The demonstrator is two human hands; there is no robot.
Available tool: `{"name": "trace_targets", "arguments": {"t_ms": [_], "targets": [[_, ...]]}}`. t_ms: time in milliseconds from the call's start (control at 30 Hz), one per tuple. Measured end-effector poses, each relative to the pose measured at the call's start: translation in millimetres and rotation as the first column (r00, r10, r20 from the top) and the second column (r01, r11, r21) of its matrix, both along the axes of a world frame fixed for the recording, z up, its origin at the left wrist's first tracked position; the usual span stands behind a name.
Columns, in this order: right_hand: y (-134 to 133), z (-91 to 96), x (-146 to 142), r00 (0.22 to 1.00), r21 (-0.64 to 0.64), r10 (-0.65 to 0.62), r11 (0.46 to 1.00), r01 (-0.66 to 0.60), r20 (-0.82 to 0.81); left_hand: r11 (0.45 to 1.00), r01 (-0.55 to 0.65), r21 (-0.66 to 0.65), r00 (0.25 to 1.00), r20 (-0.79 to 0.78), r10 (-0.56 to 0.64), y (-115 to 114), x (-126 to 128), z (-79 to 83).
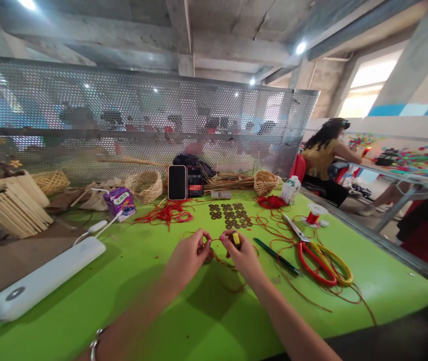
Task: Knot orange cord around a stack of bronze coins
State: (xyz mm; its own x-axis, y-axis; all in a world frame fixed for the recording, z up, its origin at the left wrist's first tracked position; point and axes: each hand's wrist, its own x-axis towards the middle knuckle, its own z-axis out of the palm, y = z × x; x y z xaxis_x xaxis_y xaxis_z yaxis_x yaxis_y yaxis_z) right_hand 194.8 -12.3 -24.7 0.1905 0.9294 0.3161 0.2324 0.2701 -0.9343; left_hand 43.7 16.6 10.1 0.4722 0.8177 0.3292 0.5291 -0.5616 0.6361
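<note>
Two bare forearms reach forward from the near edge of the green bench (142, 311) and converge, the left hand (187, 253) and right hand (242, 253) nearly meeting, backs upward, wrists angled inward. The fingers of each pinch a thin orange-red cord (216, 240) between thumb and forefinger; the right also holds a small yellow object (236, 238) in its curl, its visible end pointing up. The taut-looking bit of cord runs left to right between the fingertips, its long axis roughly level; loose cord curves away below, toward the right forearm. Brown coin-like pieces (229, 216) lie beyond the hands. Right of them, a green pen (276, 256) slants from far left to near right, beside scissors (304, 245) whose blades point away and left.
</note>
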Motion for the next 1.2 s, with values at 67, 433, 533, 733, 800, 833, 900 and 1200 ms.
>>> {"name": "trace_targets", "arguments": {"t_ms": [67, 433, 533, 733, 800, 833, 900, 1200], "targets": [[-3, 0.1, 0, 1.000, -0.023, 0.028, 0.999, -0.028, -0.013, 1.000, -0.003, 0.004, 1.000, -0.025, 0.003, -4, 0, -1.6], [-14, 3.7, 28, 0.998, -0.042, -0.052, 0.998, 0.051, -0.024, 0.999, 0.002, 0.046, 0.996, -0.092, 0.003, -8, -13, -7.0], [-27, 5.1, 54, 0.991, -0.028, -0.062, 0.997, 0.066, 0.119, 0.988, 0.144, 0.051, 0.983, -0.122, -0.137, -11, -12, -11.8], [-42, -3.6, 97, 0.692, -0.080, 0.037, 0.996, 0.030, 0.721, 0.912, 0.408, 0.046, 0.882, -0.278, -0.380, -28, -2, -18.0], [-42, -6.8, 100, 0.606, -0.129, 0.078, 0.991, 0.041, 0.792, 0.892, 0.450, 0.050, 0.831, -0.389, -0.398, -32, -1, -16.6], [-42, -8.0, 100, 0.575, -0.143, 0.088, 0.988, 0.051, 0.813, 0.884, 0.465, 0.049, 0.807, -0.435, -0.400, -34, -1, -15.4], [-42, -9.2, 99, 0.540, -0.144, 0.081, 0.987, 0.075, 0.838, 0.877, 0.479, 0.036, 0.782, -0.472, -0.408, -35, -2, -12.5], [-2, 20.5, 94, 0.498, 0.020, -0.096, 0.988, 0.155, 0.862, 0.872, 0.489, -0.041, 0.783, -0.420, -0.459, -36, -5, -6.9]]}}
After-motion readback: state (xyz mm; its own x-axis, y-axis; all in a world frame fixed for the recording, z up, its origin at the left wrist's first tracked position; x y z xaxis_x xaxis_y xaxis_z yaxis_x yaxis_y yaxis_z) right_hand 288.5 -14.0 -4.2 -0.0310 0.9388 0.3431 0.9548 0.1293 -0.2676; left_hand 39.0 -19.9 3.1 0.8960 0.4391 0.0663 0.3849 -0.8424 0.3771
